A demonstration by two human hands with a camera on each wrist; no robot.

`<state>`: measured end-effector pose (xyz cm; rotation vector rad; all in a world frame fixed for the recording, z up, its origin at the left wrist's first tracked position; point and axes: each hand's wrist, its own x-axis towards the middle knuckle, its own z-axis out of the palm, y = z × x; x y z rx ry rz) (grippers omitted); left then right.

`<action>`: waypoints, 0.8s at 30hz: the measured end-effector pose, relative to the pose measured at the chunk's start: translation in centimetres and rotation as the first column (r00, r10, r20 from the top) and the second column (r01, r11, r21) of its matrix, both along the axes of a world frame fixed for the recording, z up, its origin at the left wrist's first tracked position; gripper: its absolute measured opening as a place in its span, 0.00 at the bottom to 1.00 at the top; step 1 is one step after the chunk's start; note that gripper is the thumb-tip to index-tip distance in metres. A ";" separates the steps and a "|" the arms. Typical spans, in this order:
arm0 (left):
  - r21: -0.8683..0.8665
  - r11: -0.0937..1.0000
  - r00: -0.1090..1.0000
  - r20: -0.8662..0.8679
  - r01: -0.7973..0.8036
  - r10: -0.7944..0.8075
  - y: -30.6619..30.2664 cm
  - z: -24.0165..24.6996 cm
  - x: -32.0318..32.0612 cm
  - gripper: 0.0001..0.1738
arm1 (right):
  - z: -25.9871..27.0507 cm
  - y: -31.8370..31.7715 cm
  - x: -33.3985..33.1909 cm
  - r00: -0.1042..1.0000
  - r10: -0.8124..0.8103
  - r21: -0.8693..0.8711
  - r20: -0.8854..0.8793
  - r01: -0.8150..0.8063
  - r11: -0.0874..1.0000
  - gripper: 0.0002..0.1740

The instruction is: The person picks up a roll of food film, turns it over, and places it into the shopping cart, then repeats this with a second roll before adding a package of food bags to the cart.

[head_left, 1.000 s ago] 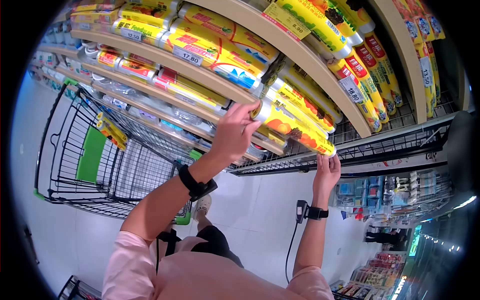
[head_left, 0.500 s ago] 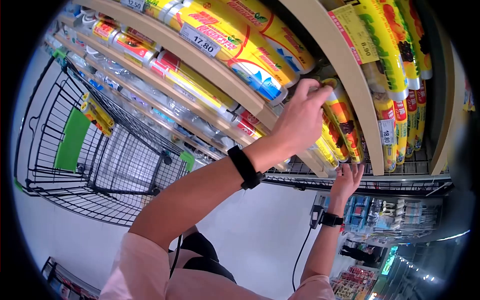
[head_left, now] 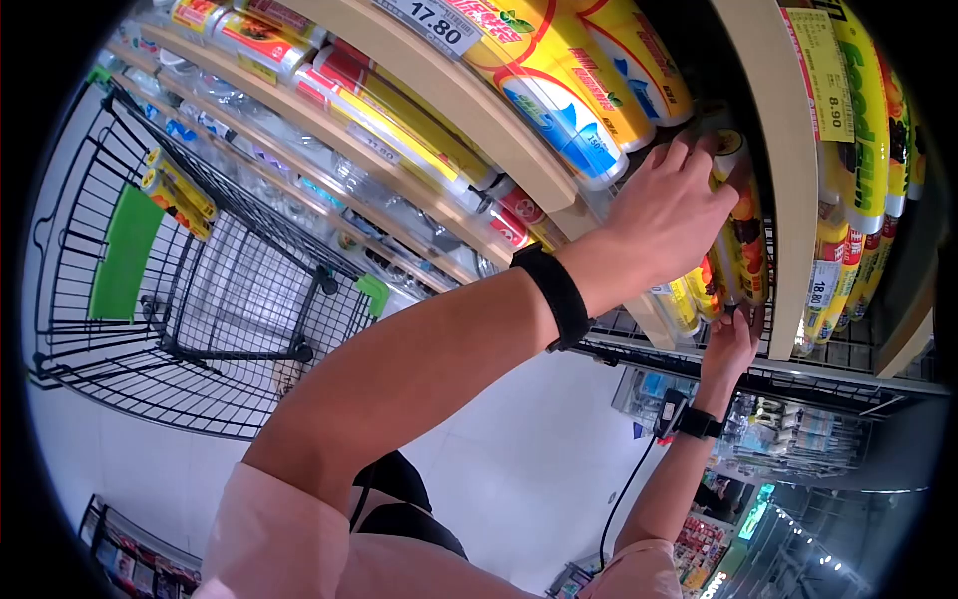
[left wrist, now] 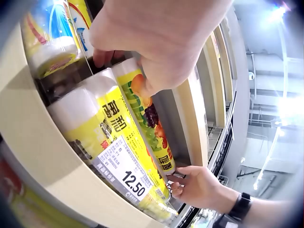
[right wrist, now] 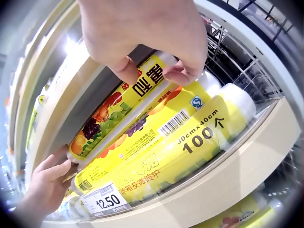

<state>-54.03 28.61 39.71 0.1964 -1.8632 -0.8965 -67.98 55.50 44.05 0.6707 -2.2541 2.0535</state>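
A yellow roll of food bags (head_left: pixel 745 235) with printed fruit lies in a shelf compartment, against the wooden board on its far side. My left hand (head_left: pixel 664 210) grips one end of this roll (left wrist: pixel 151 114), fingers curled over its white rim. At the opposite end my right hand (head_left: pixel 731 349) holds the roll (right wrist: pixel 111 107) between thumb and fingers. Beside it lie similar yellow rolls (right wrist: pixel 175 142), marked 30cm x 40cm and 100. A 12.50 price label (left wrist: pixel 124 171) sits on the shelf edge in front of them.
A shopping cart (head_left: pixel 225 290) with a green panel stands at the left, yellow rolls (head_left: pixel 178 198) in its far end. Larger yellow bag rolls (head_left: pixel 574 110) fill the neighbouring compartment. Wooden shelf boards (head_left: pixel 770 90) rise between compartments. More rolls (head_left: pixel 866 130) lie beyond.
The roll, held out at the shelf front a second ago, has moved in among the similar rolls. Both hands went with it, and the head view has shifted closer to the shelf.
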 end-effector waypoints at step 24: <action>-0.066 0.957 0.927 0.236 -0.284 0.291 0.7 1.0 -6.6 0.32 | -0.1 -1.8 -5.3 0.889 -0.071 0.651 -0.452 0.384 0.655 0.34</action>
